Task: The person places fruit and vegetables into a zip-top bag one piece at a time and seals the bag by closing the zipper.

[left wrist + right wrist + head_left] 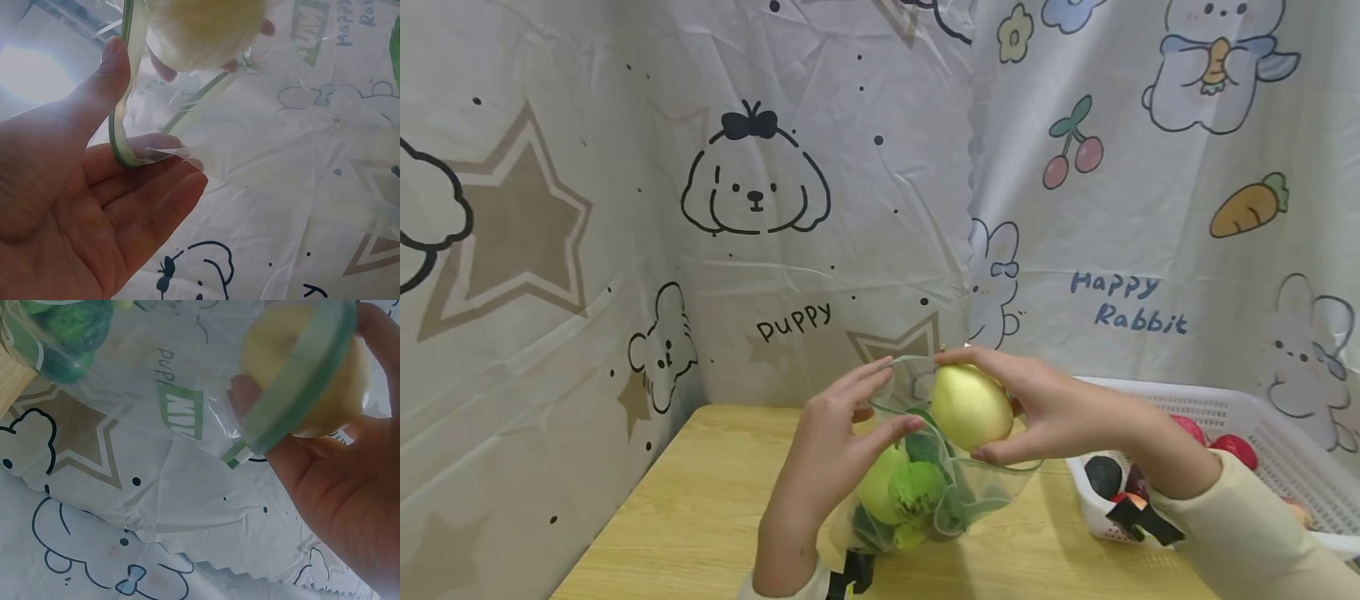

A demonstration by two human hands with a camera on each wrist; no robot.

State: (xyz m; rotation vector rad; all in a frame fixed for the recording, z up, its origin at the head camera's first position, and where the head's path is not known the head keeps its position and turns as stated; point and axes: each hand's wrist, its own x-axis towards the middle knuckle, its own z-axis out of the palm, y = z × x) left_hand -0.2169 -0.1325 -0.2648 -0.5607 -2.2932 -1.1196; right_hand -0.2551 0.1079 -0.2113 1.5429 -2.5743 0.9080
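Note:
My right hand (1060, 408) grips a smooth, rounded yellow fruit (972, 407) between thumb and fingers, at the mouth of a clear zip bag (1000, 479) with a green edge. The bag's green zip strip (306, 381) crosses in front of the fruit in the right wrist view. At the opposite side of the mouth is my left hand (831, 433), thumb and loosely bent fingers spread apart, touching the green rim (117, 140). Low in the bag lie a green round item (917, 490), a yellow-green one (880, 487) and darker green pieces, partly hidden by the film.
A white plastic basket (1292, 467) stands to the right, behind my right forearm, holding red round items (1236, 451) and a dark one (1103, 477). Under the bag is a wooden table (700, 500). A printed cloth (820, 275) hangs close behind it.

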